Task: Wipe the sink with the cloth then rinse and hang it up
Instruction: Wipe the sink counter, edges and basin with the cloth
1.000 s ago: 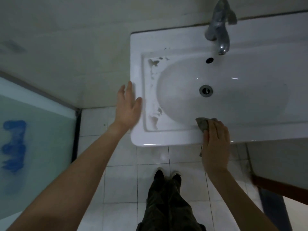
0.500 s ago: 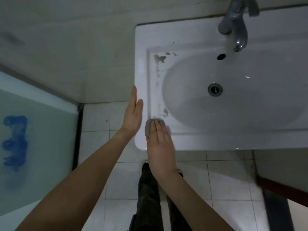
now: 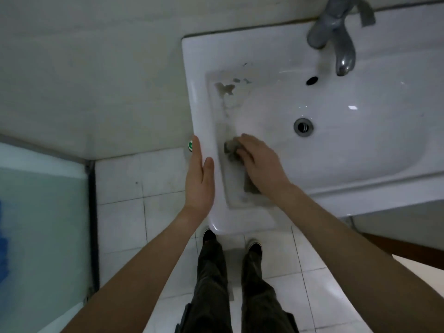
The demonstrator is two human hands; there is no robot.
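Observation:
A white ceramic sink [image 3: 360,150] fills the upper right, with dark grime patches along its left ledge. My right hand [image 3: 260,162] presses a grey cloth [image 3: 231,148] flat on that left ledge, fingers spread over it; part of the cloth shows under my wrist. My left hand [image 3: 200,179] rests open, edge-on, against the sink's outer left rim. The metal faucet [image 3: 336,39] stands at the back, above the overflow hole and the drain [image 3: 303,127].
A plain wall runs to the left of the sink. White floor tiles lie below, with my legs and dark shoes [image 3: 230,239] under the sink's front corner. A frosted glass panel [image 3: 40,224] with a dark frame stands at the left. A small green-and-white object [image 3: 190,145] peeks out beside the rim.
My right hand has slid the cloth from the front rim to the front left corner, then up the left ledge. My left hand stays at the rim. The view has shifted closer.

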